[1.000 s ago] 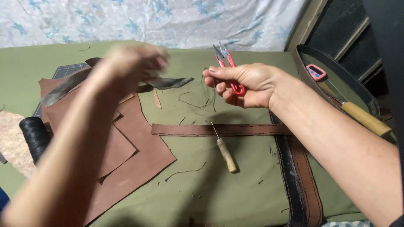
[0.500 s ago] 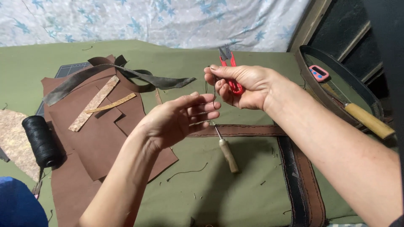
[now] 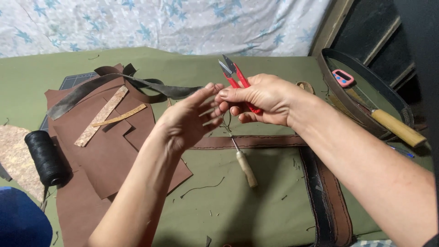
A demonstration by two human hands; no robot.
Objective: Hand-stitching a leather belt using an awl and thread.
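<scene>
My right hand (image 3: 260,98) grips red thread snips (image 3: 238,82) with the blades pointing up, and pinches a thin thread at its fingertips. My left hand (image 3: 187,121) is raised just left of it, fingers apart, fingertips meeting the right hand's at the thread. Below the hands a brown leather strap (image 3: 256,142) lies across the green table, with a wooden-handled awl (image 3: 244,164) on it.
Brown leather sheets (image 3: 100,146) and strips (image 3: 103,114) lie at the left, beside a spool of black thread (image 3: 45,158). A dark belt (image 3: 327,196) runs down at the right. A wooden-handled tool (image 3: 393,126) and a small red device (image 3: 343,77) sit inside a coiled belt at the far right.
My left hand has moved from the left side across to the right hand and now touches its fingertips. The right hand with the snips has stayed nearly in place.
</scene>
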